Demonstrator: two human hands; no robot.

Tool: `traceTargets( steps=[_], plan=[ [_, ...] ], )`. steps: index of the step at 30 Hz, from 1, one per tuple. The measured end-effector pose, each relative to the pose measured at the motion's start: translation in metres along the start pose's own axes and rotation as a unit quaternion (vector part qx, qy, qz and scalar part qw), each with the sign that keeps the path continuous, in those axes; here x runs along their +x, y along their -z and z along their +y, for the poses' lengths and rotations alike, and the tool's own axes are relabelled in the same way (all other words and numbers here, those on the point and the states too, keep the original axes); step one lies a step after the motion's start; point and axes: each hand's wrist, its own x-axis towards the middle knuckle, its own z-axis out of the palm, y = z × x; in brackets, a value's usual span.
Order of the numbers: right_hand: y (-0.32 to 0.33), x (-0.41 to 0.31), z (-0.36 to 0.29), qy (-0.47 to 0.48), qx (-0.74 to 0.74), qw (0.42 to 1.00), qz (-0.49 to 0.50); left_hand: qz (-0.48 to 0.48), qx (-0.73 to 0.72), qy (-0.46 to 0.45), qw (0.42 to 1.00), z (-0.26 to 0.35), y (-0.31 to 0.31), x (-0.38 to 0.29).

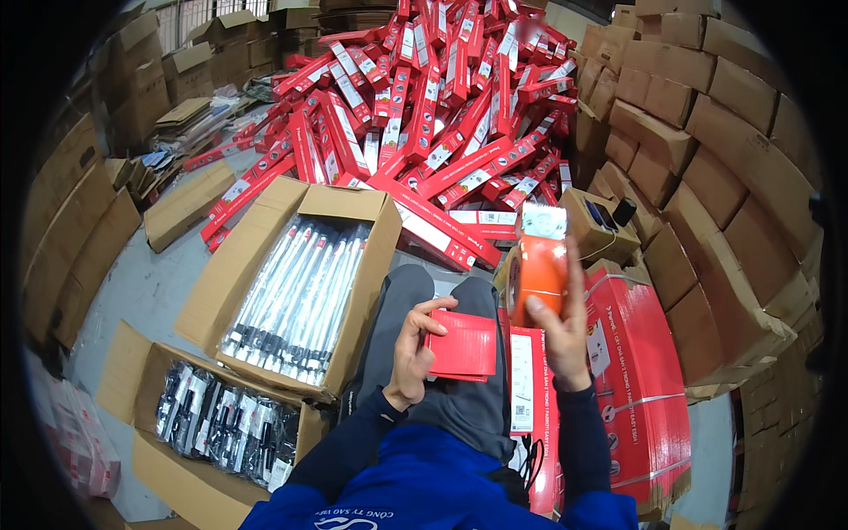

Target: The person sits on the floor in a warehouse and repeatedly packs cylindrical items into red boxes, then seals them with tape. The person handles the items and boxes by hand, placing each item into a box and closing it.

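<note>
My left hand grips the end of a red cardboard box, whose square red end faces up above my lap. My right hand is closed around an orange tape dispenser with a roll of tape in it, held up to the right of the box. The dispenser and the box are apart. Left of my knees, an open carton holds plastic-wrapped poles with black and white ends. Below it, a second open carton holds plastic-wrapped black parts.
A large heap of long red boxes lies ahead. Strapped flat red cartons stand at my right, beneath a wall of stacked brown cartons. A small brown box bears a dark device. More cartons stand at the left.
</note>
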Motion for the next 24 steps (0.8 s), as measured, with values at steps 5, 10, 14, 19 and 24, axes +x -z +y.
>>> traceTargets(
  steps=[5,10,14,19,24],
  plan=[
    [0.008,0.01,-0.036,-0.052,0.136,0.987,-0.063,-0.044,0.151,-0.057,0.986,-0.003,0.006,-0.005],
    [0.005,0.009,-0.044,-0.14,0.038,0.956,-0.254,-0.022,0.085,-0.018,0.996,-0.001,0.005,-0.009],
    [0.007,0.015,-0.054,-0.18,-0.016,0.941,-0.288,-0.027,0.119,0.008,0.993,0.025,0.003,0.005],
    [0.007,0.028,-0.065,-0.128,-0.071,0.921,-0.36,-0.07,0.208,-0.006,0.976,0.079,0.009,0.032],
    [-0.006,0.037,-0.074,-0.098,-0.091,0.915,-0.381,0.05,-0.059,0.21,0.975,0.093,-0.008,0.03]
  ],
)
